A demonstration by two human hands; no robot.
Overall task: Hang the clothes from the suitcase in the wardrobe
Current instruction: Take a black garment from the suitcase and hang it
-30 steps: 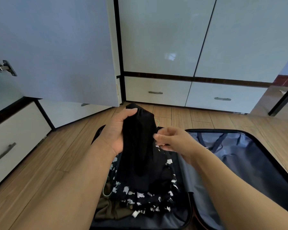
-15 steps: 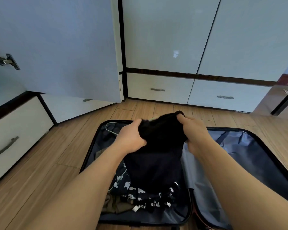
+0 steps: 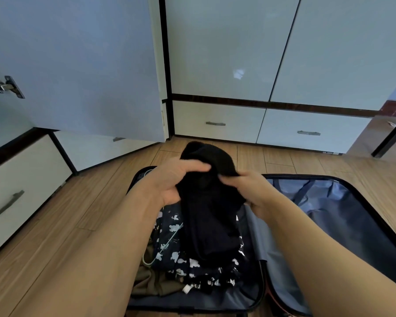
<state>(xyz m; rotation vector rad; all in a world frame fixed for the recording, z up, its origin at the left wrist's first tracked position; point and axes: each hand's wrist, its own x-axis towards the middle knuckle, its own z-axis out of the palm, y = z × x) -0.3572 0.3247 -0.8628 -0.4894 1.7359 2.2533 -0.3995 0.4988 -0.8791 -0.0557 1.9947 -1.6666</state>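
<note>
Looking down from the head camera, we've got both hands busy on one black garment (image 3: pixel 212 216). The left hand (image 3: pixel 174 179) has its fingers curled over the bunched top of it, the right hand (image 3: pixel 247 191) pinches the same bundle from the other side, and the rest of the cloth hangs down onto the pile in the suitcase (image 3: pixel 343 186).

That suitcase lies flat and open on the wooden floor (image 3: pixel 55 225). Its left half holds clothes: a dark printed piece with white shapes (image 3: pixel 192 264) under the black one, and something olive (image 3: pixel 151 284) at the near corner. A pale wire hanger (image 3: pixel 162 248) lies among them (only part of it shows). The right half shows grey lining and nothing I can make out on it.

Up ahead, one wardrobe door (image 3: pixel 89 65) stands open, the other doors shut. Its inside is out of frame, so whether anything hangs there I cannot tell.

My read: early going. This garment is lifted but not on a hanger yet, and at least two more pieces wait below.
</note>
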